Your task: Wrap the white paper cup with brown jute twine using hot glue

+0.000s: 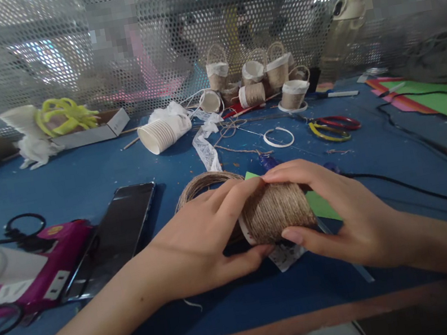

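Observation:
Between my two hands lies a paper cup wrapped in jute twine, tipped on its side with a strip of white rim showing at its left end. My left hand grips the left end, thumb below and fingers over the top. On the other end, my right hand closes with its thumb at the lower edge and fingers above. A coil of twine sits behind my left hand. Green paper and a clear glue stick are partly hidden by the cup and my right hand.
Several small twine-covered baskets stand at the back by a perforated metal screen. Stacked paper cups, white lace, a white ring and scissors lie nearer. A phone and magenta power strip are left; cables right.

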Motion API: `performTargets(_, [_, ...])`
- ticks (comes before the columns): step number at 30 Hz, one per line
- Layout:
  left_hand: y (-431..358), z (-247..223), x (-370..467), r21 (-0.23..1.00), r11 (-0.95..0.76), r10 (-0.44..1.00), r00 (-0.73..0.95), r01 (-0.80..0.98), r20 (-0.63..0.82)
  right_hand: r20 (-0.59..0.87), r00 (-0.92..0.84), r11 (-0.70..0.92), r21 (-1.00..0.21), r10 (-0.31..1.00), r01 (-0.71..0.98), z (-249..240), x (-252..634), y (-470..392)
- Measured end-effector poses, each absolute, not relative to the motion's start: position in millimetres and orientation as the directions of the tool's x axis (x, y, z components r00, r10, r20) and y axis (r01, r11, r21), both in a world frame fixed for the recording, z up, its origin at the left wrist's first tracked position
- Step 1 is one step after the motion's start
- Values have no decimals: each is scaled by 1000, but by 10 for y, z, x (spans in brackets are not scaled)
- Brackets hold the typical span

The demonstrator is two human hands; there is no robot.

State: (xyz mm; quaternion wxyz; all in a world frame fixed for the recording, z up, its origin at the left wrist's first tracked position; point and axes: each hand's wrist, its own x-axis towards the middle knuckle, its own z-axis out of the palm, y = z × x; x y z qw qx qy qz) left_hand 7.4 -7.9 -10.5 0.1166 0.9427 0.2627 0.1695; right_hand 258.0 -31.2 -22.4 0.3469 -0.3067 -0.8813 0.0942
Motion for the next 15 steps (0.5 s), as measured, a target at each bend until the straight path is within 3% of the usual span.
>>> performTargets(15, [-72, -116, 84, 295, -834, 538, 804, 466, 253, 559, -572, 798, -373, 600, 473, -230, 2582, -310])
